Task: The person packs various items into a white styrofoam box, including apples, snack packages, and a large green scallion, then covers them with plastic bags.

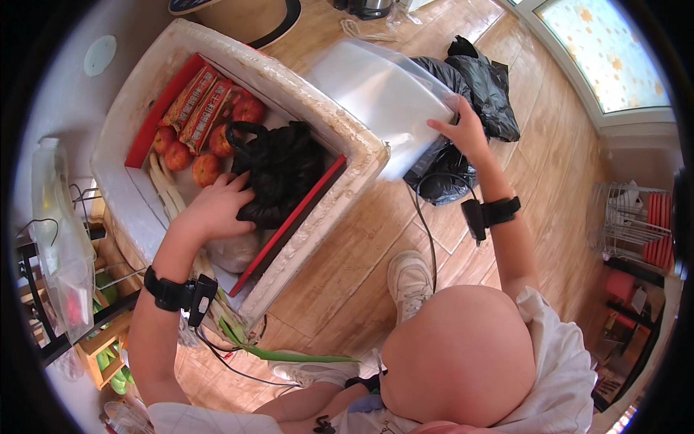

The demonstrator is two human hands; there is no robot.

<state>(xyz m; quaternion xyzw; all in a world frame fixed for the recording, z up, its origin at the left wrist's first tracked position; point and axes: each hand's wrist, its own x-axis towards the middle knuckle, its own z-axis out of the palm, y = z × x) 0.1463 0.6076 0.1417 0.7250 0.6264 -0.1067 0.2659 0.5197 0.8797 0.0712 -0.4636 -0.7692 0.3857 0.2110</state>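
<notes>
My left hand (pixel 217 207) reaches into a white foam box (pixel 354 141). Its fingers and thumb are on the side of a black plastic bag (pixel 285 163), gripping it; the fingertips are partly hidden by the bag. Beside that hand lie red apples (pixel 207 169), two red-and-white packets (pixel 204 108) and pale green-white stalks (pixel 166 189). A wrapped roundish thing (pixel 235 251) sits under the hand. To the right of the box, my right hand (pixel 466 132) pinches the edge of a translucent plastic sheet (pixel 369 87) between thumb and fingers.
Black plastic bags (pixel 484 90) lie on the wooden floor (pixel 535 188) beyond my right hand. A long green leaf (pixel 303 356) sticks out below the box. Left stands a black metal rack (pixel 47 340); at right, a wire rack (pixel 629 217). Cables hang from both wrist straps.
</notes>
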